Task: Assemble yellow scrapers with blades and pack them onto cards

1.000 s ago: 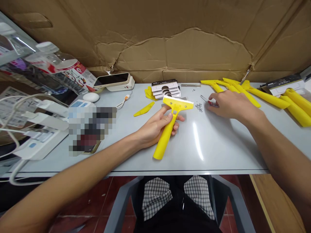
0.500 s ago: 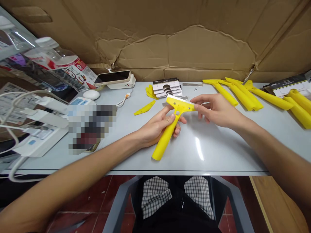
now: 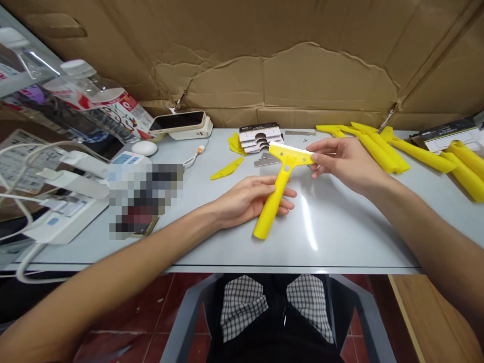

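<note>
A yellow scraper [image 3: 270, 209] with a T-shaped head and a white strip along its top edge is held above the desk, handle slanting down toward me. My right hand [image 3: 336, 161] pinches the right end of its head between thumb and fingers. My left hand [image 3: 251, 200] lies around the handle with fingers loosely stretched out behind it; the thumb tip is at the handle's left edge, no longer across it. Two small screws show on the head. Behind it lie flat metal blades [image 3: 266, 160] and a loose yellow plate [image 3: 227, 168].
Blade packs [image 3: 260, 135] stand by the cardboard wall [image 3: 302, 75]. More yellow scrapers [image 3: 378, 151] lie at the right. To the left are a phone [image 3: 177, 121], a white mouse [image 3: 144, 147], a power strip [image 3: 68, 222] with cables, and bottles [image 3: 113, 108].
The scraper has shifted right and turned slightly more upright. My right hand has moved right and closed on the head's end. My left thumb has slid off the handle's front, its fingers looser.
</note>
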### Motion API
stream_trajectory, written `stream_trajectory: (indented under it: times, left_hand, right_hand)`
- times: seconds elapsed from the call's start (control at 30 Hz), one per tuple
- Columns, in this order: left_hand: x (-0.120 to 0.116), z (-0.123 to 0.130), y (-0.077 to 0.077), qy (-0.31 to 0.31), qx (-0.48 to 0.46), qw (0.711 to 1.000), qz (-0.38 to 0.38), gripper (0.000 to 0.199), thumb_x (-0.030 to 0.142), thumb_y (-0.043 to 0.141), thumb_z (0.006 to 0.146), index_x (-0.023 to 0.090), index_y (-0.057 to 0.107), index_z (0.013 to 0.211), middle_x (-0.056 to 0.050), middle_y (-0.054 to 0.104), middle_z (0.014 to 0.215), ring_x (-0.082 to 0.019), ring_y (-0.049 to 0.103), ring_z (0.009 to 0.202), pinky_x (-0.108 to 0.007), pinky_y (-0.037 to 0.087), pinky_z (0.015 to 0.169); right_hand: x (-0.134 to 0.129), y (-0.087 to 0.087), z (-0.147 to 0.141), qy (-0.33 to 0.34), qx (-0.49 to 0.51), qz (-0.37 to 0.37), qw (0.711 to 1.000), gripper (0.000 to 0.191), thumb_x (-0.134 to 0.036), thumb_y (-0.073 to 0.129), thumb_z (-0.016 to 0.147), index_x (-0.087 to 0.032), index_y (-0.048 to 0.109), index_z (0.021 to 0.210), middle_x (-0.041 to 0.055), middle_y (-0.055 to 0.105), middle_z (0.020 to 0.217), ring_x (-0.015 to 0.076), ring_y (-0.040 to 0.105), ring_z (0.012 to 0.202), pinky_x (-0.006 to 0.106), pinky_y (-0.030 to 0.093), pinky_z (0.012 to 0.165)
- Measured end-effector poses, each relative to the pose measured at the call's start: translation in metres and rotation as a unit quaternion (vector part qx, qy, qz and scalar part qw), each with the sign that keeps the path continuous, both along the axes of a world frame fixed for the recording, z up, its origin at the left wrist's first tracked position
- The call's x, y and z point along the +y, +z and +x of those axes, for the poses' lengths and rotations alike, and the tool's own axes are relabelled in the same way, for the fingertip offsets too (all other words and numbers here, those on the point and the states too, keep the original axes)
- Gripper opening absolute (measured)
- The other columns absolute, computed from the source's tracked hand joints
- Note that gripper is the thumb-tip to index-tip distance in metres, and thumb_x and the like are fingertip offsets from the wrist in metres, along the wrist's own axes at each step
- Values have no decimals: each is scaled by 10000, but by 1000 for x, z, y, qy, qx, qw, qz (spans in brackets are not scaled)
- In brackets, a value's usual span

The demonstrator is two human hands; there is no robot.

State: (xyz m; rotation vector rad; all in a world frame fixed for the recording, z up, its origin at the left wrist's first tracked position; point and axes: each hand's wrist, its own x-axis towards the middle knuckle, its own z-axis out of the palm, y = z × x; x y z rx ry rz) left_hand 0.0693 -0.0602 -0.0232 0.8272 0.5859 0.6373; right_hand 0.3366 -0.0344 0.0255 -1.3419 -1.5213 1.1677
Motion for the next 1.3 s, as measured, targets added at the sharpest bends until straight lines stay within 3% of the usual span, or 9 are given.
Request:
stream_trajectory:
  times: [0.23,0.4,0.5,0.6,0.73,0.87,1.0,1.17,1.3]
  left_hand:
    - [-10,1,4,-40,36,998,31,421,256,959,840,95,740,1161,-124,776,1064,-233,811,853,-433,715,810]
    - [-13,6,10,16,85,994,64,546,257,1038,674,136,687,1075,-1,683,879,-153,710,645,-341,663,600]
    - [-15,8,12,25,113,990,84,594,290,1035,655,155,661,1097,31,659,806,-144,674,568,-320,615,544]
    - [-17,7,10,21,128,985,110,570,320,1028,676,159,678,1096,29,661,787,-141,667,581,-297,576,554]
    - [-14,6,3,34,94,990,95,399,421,910,870,137,749,1101,-30,704,868,-136,671,659,-296,558,621]
    - [-9,5,-2,9,33,998,54,406,434,868,922,107,811,1154,-140,791,1044,-219,761,884,-383,604,859]
    - [-8,4,0,-15,29,998,61,303,374,859,966,132,824,1145,-150,823,1120,-232,771,1026,-421,568,1023]
    - [-10,3,0,-30,6,997,77,331,390,845,987,139,792,1197,-162,827,1189,-231,782,1021,-416,570,997]
    - [-10,2,-2,-24,2,995,92,334,413,864,970,142,777,1144,-138,828,1071,-193,756,939,-342,562,890]
  right_hand:
    - [-4,3,-4,113,-16,-32,993,159,-303,826,908,-259,788,1055,87,803,1118,275,801,924,461,699,779]
    - [-14,6,-7,142,70,-75,984,297,-536,700,1026,-252,750,1097,113,805,1149,278,816,960,429,702,751]
    - [-19,5,-10,153,95,-82,980,415,-642,733,984,-249,755,1119,123,822,1113,294,819,985,434,708,750]
    - [-20,1,-14,125,111,-75,983,320,-532,857,920,-247,787,1048,105,827,1063,270,805,957,418,710,765]
    - [-16,-4,-15,88,136,-72,984,211,-364,937,861,-237,806,967,83,821,986,232,782,859,408,708,777]
    - [-10,-5,-9,69,127,-56,988,166,-317,923,876,-238,821,980,79,821,983,225,779,848,398,710,779]
    - [-6,-10,-7,62,142,-41,987,228,-335,963,821,-237,825,972,75,812,957,225,777,818,370,706,706]
    - [-5,-11,-11,72,157,-39,984,252,-348,970,791,-230,811,947,61,792,926,203,770,789,319,691,639]
    - [-9,-7,-14,100,148,-53,983,240,-344,954,793,-233,797,937,56,783,947,198,772,778,312,688,620]
